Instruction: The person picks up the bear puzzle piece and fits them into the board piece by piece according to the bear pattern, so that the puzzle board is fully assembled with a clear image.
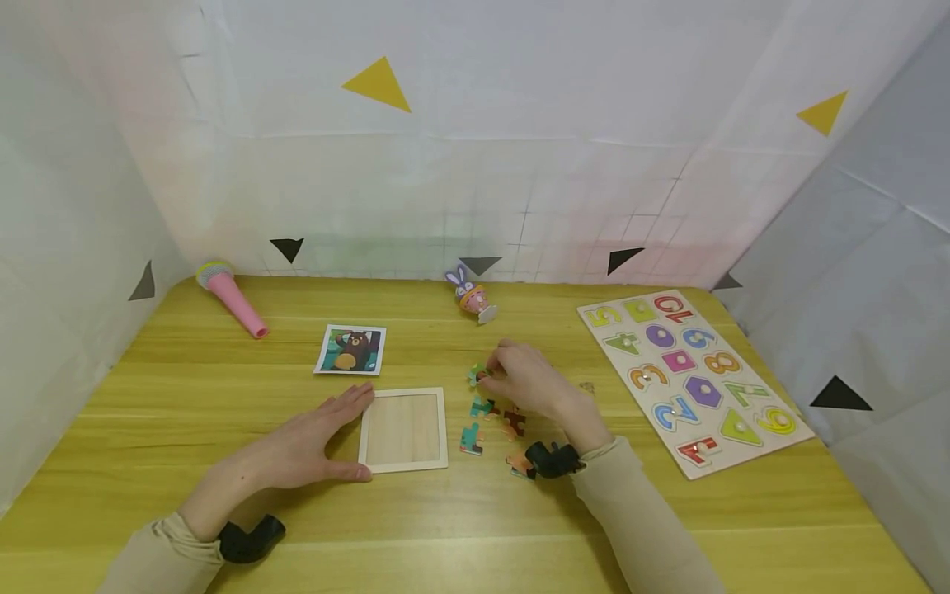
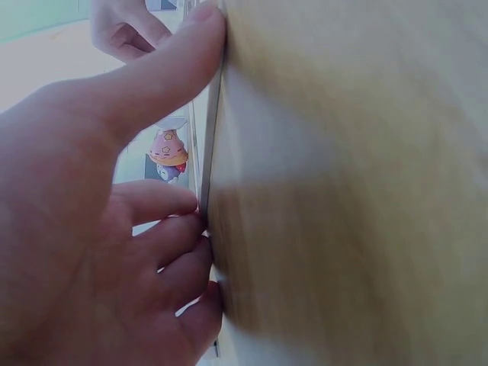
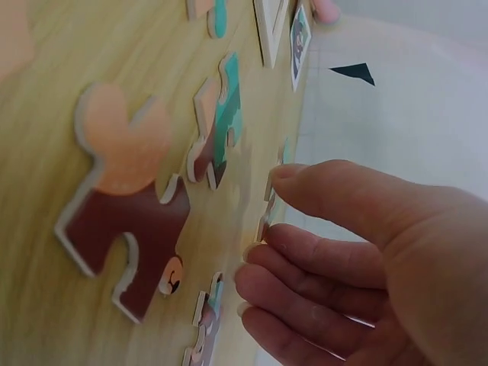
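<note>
My left hand touches the left side of a square wooden puzzle frame, its fingertips at the upper corner and its thumb at the lower one. A green and brown jigsaw piece is pinched between the thumb and forefinger of my right hand. In the right wrist view the thumb and curled fingers largely hide that piece. Close below lie several loose pieces: a teal one, a brown one and an orange one partly behind the wrist strap.
Behind the frame lies a bear picture card. A pink toy microphone is at the back left, and a rabbit figurine lies at the back middle. To the right is a number and shape peg board. White sheets enclose the table.
</note>
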The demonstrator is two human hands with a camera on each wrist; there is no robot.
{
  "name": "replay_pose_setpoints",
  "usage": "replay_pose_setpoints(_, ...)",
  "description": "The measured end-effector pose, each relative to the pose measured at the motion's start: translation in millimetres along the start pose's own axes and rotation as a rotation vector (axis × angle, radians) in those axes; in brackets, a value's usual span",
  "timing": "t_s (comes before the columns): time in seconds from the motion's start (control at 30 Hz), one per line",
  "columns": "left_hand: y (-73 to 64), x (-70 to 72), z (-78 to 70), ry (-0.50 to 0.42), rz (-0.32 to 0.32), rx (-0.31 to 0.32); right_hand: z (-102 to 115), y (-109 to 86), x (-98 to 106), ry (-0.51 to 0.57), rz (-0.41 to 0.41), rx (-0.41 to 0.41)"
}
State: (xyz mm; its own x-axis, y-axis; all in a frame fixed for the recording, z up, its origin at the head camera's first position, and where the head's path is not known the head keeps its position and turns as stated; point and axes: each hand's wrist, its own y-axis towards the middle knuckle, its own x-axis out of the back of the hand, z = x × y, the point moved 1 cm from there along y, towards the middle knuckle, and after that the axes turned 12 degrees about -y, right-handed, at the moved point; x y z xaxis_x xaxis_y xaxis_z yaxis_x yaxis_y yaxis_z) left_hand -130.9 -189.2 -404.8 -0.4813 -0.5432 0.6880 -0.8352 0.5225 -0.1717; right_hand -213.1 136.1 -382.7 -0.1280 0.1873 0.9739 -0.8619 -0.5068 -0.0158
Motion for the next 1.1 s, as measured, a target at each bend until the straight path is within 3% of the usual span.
replay_pose_setpoints(0.8,-0.9,3.5,0.9,-0.011,-0.017,-0.061,12.0,-3.2,2.5,0.024,0.027,0.053)
replay_pose_setpoints(1.1,-0.4,3.1,3.7,-0.014,-0.009,-0.058,20.9,-4.3,4.0,0.044,0.012,0.125)
